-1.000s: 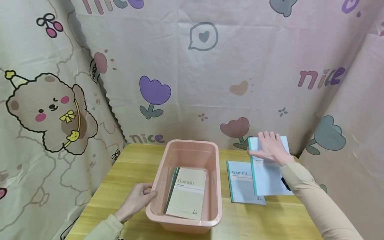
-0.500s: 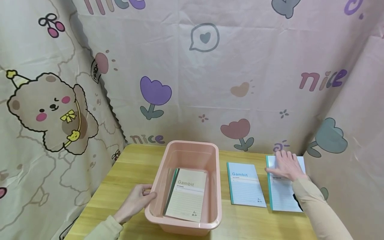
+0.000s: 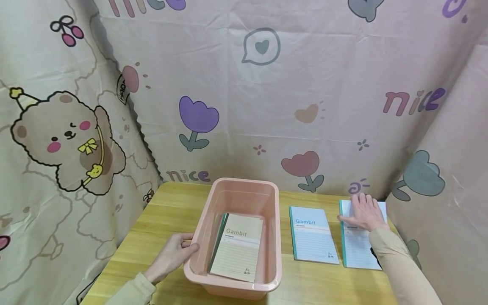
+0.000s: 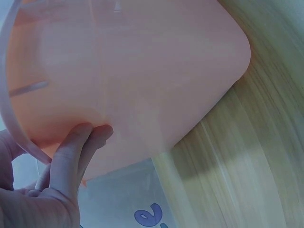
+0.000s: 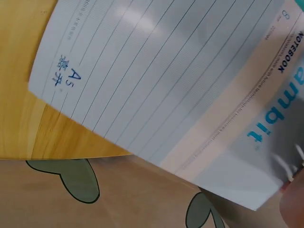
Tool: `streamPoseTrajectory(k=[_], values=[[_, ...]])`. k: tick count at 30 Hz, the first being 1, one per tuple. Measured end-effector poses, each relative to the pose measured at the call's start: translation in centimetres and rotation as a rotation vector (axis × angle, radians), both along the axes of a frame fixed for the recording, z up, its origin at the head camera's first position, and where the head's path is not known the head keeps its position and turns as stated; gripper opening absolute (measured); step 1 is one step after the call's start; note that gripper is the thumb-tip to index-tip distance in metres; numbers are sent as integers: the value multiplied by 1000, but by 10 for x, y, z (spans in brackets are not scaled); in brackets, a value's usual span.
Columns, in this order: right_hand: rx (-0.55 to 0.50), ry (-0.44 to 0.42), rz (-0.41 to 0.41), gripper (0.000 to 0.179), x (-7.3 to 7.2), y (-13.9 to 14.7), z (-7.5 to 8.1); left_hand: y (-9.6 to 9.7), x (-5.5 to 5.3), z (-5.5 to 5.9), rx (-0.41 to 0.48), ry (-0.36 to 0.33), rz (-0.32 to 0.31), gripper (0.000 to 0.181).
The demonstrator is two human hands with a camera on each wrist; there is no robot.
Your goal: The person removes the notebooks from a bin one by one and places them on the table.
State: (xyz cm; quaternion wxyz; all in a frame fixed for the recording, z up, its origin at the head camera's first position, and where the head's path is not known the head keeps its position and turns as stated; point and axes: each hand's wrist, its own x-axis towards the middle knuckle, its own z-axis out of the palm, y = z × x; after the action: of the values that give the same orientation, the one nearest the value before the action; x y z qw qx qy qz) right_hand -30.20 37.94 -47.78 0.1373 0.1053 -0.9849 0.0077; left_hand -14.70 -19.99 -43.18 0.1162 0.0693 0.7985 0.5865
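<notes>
A pink plastic bin (image 3: 277,241) stands on the wooden table. My left hand (image 3: 173,256) grips its left rim, thumb over the edge and fingers along the outer wall, as the left wrist view also shows. Inside lies a cream Gambit notebook (image 3: 237,250), with a dark green spine edge showing from beneath it. To the right, my right hand (image 3: 366,213) holds a blue notebook (image 3: 360,252) from above, thumb at its left edge and fingertips at its far edge. The notebook lies at the table's right side; the hand hides part of its cover.
Another blue Gambit notebook (image 3: 314,241) lies flat between the bin and the right-hand notebook. A patterned cloth (image 3: 236,106) hangs behind the table (image 3: 167,212) and along both sides.
My right hand has moved right and down with the blue notebook, from overlapping the other blue notebook to beside it. Lately it has barely moved. The left hand and bin stay put.
</notes>
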Motion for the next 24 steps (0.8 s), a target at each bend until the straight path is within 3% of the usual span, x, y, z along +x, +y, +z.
streamPoseTrajectory(k=[5,24], values=[[-10,-18,-37,88,1,-1,2,0,0,0,-1,0,0,52],[-86,-109,-70,79,4,-21,14,-1,0,-1,-3,3,8,53]])
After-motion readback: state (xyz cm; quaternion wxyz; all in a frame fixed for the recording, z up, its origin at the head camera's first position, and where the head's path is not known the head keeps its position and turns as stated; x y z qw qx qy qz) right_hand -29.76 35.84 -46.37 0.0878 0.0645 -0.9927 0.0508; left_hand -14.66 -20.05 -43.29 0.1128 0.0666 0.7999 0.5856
